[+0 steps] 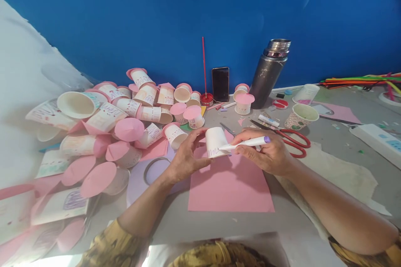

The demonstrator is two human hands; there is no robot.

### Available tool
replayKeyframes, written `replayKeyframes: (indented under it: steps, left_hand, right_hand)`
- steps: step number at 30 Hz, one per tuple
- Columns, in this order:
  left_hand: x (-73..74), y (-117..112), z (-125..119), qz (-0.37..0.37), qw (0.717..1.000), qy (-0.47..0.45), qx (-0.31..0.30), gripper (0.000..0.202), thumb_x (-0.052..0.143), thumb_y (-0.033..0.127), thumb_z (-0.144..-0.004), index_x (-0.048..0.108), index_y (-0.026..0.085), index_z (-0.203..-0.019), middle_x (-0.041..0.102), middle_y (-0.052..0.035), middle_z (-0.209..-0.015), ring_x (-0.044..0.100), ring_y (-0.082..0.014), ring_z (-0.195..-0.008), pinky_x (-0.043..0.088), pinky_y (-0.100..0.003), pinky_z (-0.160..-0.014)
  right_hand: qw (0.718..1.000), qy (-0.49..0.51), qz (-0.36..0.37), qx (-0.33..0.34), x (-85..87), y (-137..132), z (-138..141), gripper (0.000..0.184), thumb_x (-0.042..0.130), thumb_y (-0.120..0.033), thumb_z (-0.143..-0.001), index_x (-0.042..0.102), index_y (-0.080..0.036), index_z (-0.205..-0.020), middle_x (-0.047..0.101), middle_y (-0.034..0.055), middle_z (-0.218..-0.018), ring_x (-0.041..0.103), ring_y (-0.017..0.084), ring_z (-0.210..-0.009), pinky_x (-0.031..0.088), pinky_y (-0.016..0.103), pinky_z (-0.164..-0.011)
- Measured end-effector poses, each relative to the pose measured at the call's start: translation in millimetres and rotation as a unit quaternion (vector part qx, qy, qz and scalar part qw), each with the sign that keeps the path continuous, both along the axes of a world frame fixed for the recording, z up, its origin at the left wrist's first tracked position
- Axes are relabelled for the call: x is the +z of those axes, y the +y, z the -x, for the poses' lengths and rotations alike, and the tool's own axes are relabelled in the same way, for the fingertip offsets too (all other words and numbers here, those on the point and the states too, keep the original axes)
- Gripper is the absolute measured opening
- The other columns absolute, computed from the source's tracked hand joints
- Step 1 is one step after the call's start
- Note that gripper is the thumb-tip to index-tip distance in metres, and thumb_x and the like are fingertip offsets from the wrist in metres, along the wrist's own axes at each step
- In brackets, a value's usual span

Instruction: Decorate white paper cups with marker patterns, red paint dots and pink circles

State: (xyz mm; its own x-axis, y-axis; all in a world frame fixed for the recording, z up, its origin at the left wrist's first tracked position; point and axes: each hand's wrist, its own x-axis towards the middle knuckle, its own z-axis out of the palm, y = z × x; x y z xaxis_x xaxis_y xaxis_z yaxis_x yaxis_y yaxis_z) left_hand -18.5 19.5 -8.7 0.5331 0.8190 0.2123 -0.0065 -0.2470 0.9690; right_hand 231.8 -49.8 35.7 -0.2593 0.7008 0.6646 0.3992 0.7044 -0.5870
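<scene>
My left hand (185,156) grips a small white paper cup (215,142) lying on its side above a pink paper sheet (230,183). My right hand (268,152) pinches a white marker with a purple cap end (247,143), and its tip touches the cup's wall, where a purple scribble runs. Both hands hover just over the grey table.
A heap of decorated paper cups with pink lids (125,112) fills the left side. Red scissors (293,139), a patterned cup (300,117), a steel flask (269,73), a phone (220,84), a power strip (379,139) and coloured sticks (360,80) lie behind and right.
</scene>
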Motion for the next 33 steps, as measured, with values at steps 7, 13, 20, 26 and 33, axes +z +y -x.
replayKeyframes:
  steps: [7,13,20,26,33]
  left_hand:
    - [0.4,1,-4,0.048,0.998,-0.047,-0.019,0.078,0.092,0.012,-0.065,0.057,0.025,-0.134,0.057,-0.0131,-0.144,0.054,-0.0361,-0.138,0.045,-0.052,-0.113]
    - [1.3,1,-4,0.068,0.994,-0.079,-0.023,0.078,0.094,0.012,-0.064,0.058,0.025,-0.132,0.058,-0.0108,-0.142,0.056,-0.0327,-0.135,0.044,-0.051,-0.115]
    - [4.7,-1,-6,0.094,0.989,-0.105,-0.041,0.073,0.095,0.014,-0.065,0.061,0.027,-0.128,0.059,-0.0095,-0.143,0.058,-0.0328,-0.136,0.045,-0.049,-0.117]
    - [2.1,1,-4,0.097,0.989,-0.105,-0.031,0.078,0.097,0.017,-0.064,0.060,0.029,-0.132,0.059,-0.0099,-0.149,0.051,-0.0349,-0.145,0.040,-0.050,-0.121]
    - [-6.6,5,-3,0.103,0.988,-0.111,-0.018,0.083,0.098,0.019,-0.063,0.058,0.031,-0.135,0.054,-0.0090,-0.154,0.047,-0.0345,-0.147,0.041,-0.048,-0.120]
  right_hand:
    - [0.998,0.023,0.049,-0.013,4.9,-1,-3,0.011,0.066,-0.024,-0.098,0.074,-0.019,-0.093,0.075,0.0004,-0.074,0.062,0.012,-0.059,0.046,0.024,-0.057]
    - [0.995,0.037,0.082,-0.034,4.3,-1,-4,0.017,0.065,-0.030,-0.099,0.074,-0.019,-0.090,0.074,0.0004,-0.072,0.061,0.012,-0.057,0.044,0.025,-0.054]
    - [0.993,0.053,0.100,-0.037,5.4,-1,-7,0.020,0.063,-0.033,-0.100,0.074,-0.019,-0.092,0.075,0.0016,-0.071,0.063,0.014,-0.060,0.045,0.026,-0.056]
    - [0.990,0.080,0.112,-0.014,5.1,-1,-8,0.022,0.062,-0.035,-0.101,0.073,-0.019,-0.092,0.073,0.0008,-0.069,0.061,0.013,-0.058,0.044,0.026,-0.055]
    - [0.986,0.104,0.131,-0.002,2.2,1,-12,0.027,0.062,-0.041,-0.101,0.074,-0.019,-0.094,0.072,0.0018,-0.070,0.062,0.015,-0.062,0.044,0.027,-0.056]
